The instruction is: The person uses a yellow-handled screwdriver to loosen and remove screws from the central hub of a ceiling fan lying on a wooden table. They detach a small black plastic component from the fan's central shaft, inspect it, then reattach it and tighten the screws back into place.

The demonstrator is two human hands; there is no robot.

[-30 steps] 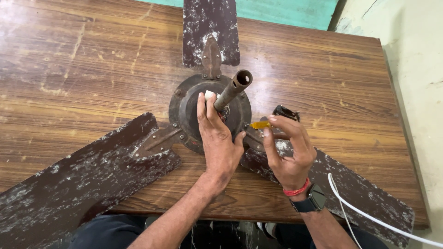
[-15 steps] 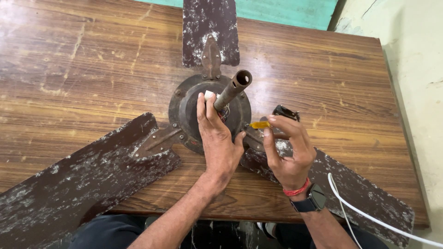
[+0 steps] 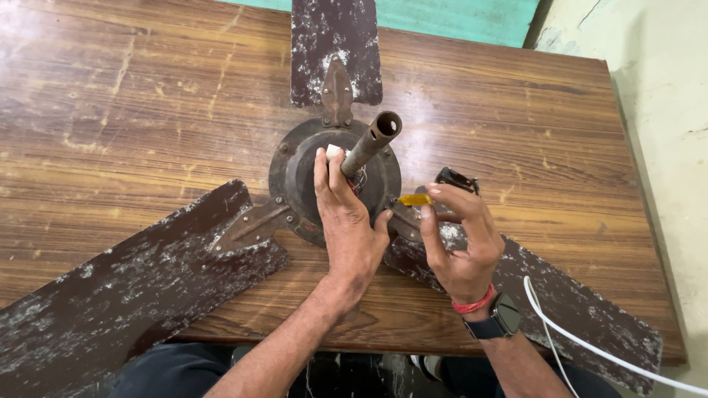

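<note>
Two hands working at the hub of an old ceiling fan lying on a wooden table.

Nearest, by the table's point(image 3: 110, 96) front edge, the right hand point(image 3: 461, 247) is pinching a yellow-handled screwdriver point(image 3: 415, 200) between thumb and fingertips, its tip pointing toward the hub, with a small black part point(image 3: 457, 179) just beyond the fingers. The left hand point(image 3: 348, 221) is lying on the fan motor point(image 3: 295, 169), fingers clasping a small white piece point(image 3: 333, 152) beside the rusty downrod point(image 3: 372, 144), which is tilting up toward the right. Worn brown blades are spreading out: one point(image 3: 125, 295) toward the front left corner, one point(image 3: 575, 317) toward the front right, and one point(image 3: 335, 44) reaching the far edge. A white cable point(image 3: 582, 343) is crossing the front right corner.
</note>
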